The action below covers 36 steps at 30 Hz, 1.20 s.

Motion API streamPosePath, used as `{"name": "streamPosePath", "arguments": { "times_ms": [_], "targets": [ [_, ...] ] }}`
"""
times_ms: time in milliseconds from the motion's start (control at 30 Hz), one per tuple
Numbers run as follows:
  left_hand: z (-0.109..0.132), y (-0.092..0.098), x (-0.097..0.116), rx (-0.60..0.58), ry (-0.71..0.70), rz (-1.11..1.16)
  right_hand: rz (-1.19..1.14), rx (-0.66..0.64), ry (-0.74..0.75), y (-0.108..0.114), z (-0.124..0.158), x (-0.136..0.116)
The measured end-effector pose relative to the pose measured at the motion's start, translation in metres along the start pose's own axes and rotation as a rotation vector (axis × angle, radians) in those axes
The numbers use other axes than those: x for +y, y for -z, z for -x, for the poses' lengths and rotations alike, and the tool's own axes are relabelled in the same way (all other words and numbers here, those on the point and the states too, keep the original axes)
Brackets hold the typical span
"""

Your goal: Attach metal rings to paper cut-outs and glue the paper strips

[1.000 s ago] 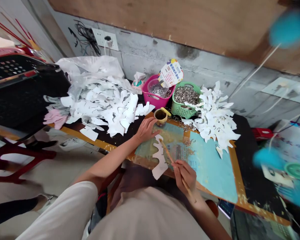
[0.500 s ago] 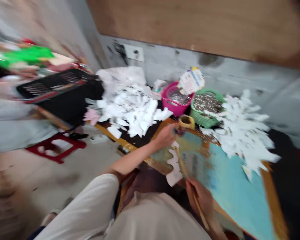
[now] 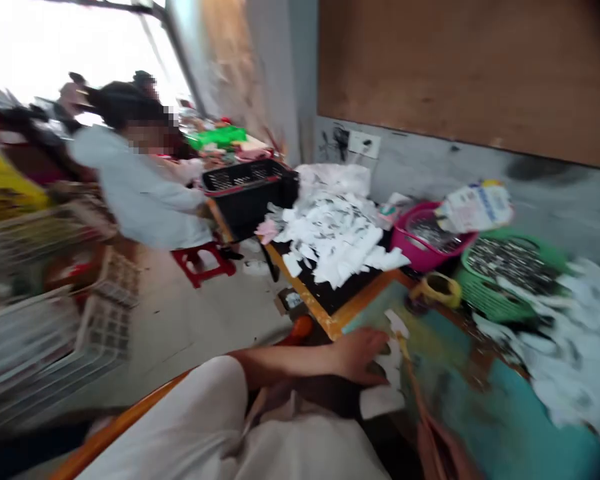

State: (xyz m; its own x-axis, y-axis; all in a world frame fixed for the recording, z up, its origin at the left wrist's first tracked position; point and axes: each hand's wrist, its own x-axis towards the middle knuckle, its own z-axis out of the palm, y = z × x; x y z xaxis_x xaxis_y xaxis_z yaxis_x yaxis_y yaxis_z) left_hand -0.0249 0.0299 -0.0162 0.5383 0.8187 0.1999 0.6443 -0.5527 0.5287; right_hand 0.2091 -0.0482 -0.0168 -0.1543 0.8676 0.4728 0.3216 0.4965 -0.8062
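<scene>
My left hand (image 3: 361,353) lies at the near edge of the table, fingers and thumb apart on a white cut-out piece (image 3: 383,402) with a scalloped edge. Its fingers cover part of that piece. Low in the view, my right hand (image 3: 445,448) is closed around a thin wooden stick (image 3: 414,381). The stick's far tip meets the upper end of the white piece; blur hides the tip's shape. Beyond it stands a small yellow-rimmed pot (image 3: 443,291) with a dark inside.
White cut-outs form a pile (image 3: 330,230) at the back left and another (image 3: 575,360) on the right. A pink basket (image 3: 415,250) and a green basket (image 3: 495,293) hold small metal parts. Another person (image 3: 140,180) sits left, near a black crate (image 3: 250,200).
The view has swung left, bringing the seated person into sight. My left hand has moved from beside the pot down onto the white piece. My right hand still holds the stick.
</scene>
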Motion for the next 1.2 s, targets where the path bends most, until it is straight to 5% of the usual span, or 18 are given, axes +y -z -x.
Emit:
{"name": "streamPosePath", "arguments": {
  "times_ms": [100,267,467,533,633,767,900,1000,1100,1200],
  "targets": [
    [0.003,0.008,-0.004,-0.011,0.032,0.006,0.254,0.094,0.111,0.011,0.017,-0.007],
    [-0.003,0.009,-0.001,-0.079,0.037,-0.026,0.264,-0.042,0.138,0.02,0.007,-0.038],
    [-0.002,0.01,0.001,-0.083,0.038,-0.072,0.157,-0.173,0.077,0.079,-0.003,-0.077],
    [-0.003,0.01,0.001,-0.079,0.029,-0.079,0.147,-0.047,-0.039,0.098,-0.013,-0.079],
    [-0.006,0.011,0.002,-0.057,0.006,-0.11,0.077,0.347,-0.168,0.112,-0.048,-0.079],
    [-0.008,0.014,0.002,-0.021,-0.051,-0.139,0.038,0.521,-0.021,0.103,-0.124,-0.077],
    [-0.005,0.017,0.003,0.054,-0.109,-0.106,0.289,0.313,0.093,0.083,-0.202,-0.07],
    [-0.015,0.021,0.0,0.214,-0.073,-0.093,0.547,0.133,0.098,0.066,-0.244,-0.06],
    [-0.052,0.028,-0.011,0.409,0.054,-0.106,0.561,-0.047,0.005,0.047,-0.269,-0.047],
    [-0.109,0.034,-0.026,0.418,0.156,-0.051,0.465,-0.084,-0.051,0.032,-0.277,-0.031]
  ]
}}
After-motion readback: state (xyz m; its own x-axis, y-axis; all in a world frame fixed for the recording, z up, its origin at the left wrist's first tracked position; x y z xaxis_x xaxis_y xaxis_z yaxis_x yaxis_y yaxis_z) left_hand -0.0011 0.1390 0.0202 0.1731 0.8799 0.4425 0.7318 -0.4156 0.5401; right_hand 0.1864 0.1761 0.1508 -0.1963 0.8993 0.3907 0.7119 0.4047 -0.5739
